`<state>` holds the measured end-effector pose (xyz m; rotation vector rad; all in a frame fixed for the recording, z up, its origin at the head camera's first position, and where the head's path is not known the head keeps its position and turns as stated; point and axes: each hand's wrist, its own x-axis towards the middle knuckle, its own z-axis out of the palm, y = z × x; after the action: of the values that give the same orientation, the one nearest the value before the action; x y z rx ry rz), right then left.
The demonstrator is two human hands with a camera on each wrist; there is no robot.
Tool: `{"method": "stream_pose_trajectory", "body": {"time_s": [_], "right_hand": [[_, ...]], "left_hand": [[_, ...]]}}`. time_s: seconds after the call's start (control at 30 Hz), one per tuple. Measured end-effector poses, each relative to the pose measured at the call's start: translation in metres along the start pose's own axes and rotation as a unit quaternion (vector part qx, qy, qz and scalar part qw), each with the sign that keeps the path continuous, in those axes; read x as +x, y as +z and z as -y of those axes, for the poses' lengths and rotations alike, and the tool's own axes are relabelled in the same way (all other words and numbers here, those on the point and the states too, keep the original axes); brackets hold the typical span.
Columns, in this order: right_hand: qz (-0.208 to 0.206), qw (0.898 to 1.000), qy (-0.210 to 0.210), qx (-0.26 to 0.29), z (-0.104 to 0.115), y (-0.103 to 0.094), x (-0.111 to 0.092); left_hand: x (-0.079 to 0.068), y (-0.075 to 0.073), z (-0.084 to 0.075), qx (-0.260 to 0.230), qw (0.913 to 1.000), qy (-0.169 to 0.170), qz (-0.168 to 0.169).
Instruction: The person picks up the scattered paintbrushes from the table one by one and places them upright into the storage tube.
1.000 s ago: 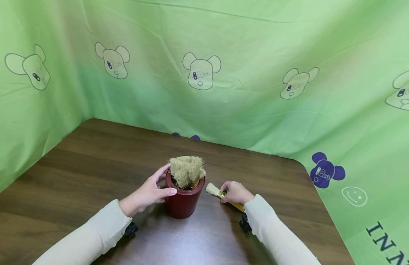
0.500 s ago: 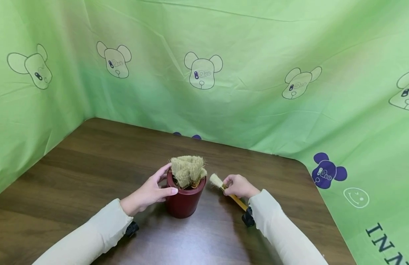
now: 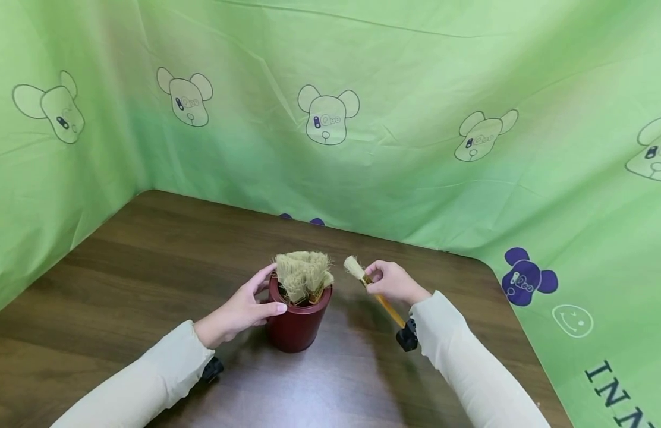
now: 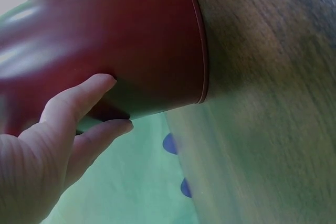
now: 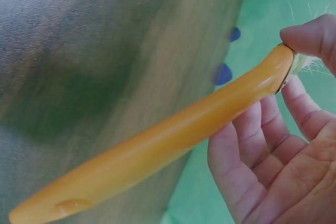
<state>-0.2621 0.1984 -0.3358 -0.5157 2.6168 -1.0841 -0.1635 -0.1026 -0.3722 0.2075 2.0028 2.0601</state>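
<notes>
A dark red pot-shaped holder [image 3: 295,329] stands upright on the table, with several pale-bristled brushes [image 3: 302,274] packed in it, bristles up. My left hand [image 3: 247,309] grips its left side near the rim, thumb along the front; the left wrist view shows fingers against the smooth red wall. To the right of the holder, my right hand [image 3: 392,280] pinches a paintbrush [image 3: 386,306] at its metal collar. Its pale bristles point up and left, toward the holder. The long yellow-orange handle [image 5: 152,140] slants down away from the fingers, above the tabletop in the right wrist view.
The brown wood-grain table [image 3: 175,255] is bordered at the back and sides by a green curtain [image 3: 245,148] printed with bear heads. Black wrist cameras [image 3: 407,336] hang beneath both sleeves.
My right hand has lifted the paintbrush up from low over the table and moved slightly right and farther back. My left hand and the red holder have stayed in place.
</notes>
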Motion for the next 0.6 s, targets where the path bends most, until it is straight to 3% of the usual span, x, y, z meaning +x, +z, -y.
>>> {"method": "stream_pose_trajectory", "body": {"time_s": [0.13,0.37,0.6], "right_hand": [[-0.008,1.0,0.007,-0.002,0.003,-0.003,0.003],[-0.014,0.998,0.036,0.054,0.014,-0.004,0.005],[-0.038,0.995,0.026,0.083,0.032,-0.002,-0.005]], "left_hand": [[0.0,0.0,0.0,0.002,1.0,0.007,0.002],[-0.001,-0.002,0.001,0.009,0.9998,0.015,0.003],[0.0,-0.002,0.002,0.005,0.9998,0.015,0.008]]}}
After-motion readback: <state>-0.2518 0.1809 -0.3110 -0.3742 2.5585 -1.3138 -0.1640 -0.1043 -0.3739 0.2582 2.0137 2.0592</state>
